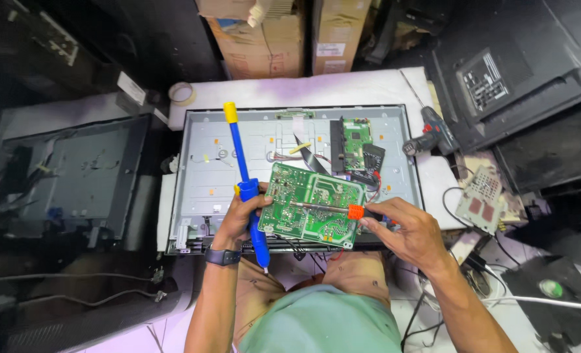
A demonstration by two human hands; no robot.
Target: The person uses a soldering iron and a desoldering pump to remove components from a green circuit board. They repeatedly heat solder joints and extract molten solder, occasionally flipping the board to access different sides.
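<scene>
My left hand (241,212) grips a green circuit board (313,204) by its left edge, solder side up, together with a blue desoldering pump (246,183) with a yellow plunger pointing away from me. My right hand (405,229) holds a soldering iron (342,210) with an orange collar; its metal tip rests on the middle of the board. Both hands hover over the near edge of an opened flat-screen television's grey metal back panel (205,163).
A smaller green board (356,140) and ribbon cables sit on the panel. A cordless drill (431,136) lies at its right. Tape roll (182,93), cardboard boxes (271,39), another dismantled screen (74,176) at left, black screens at right, loose cables near my knees.
</scene>
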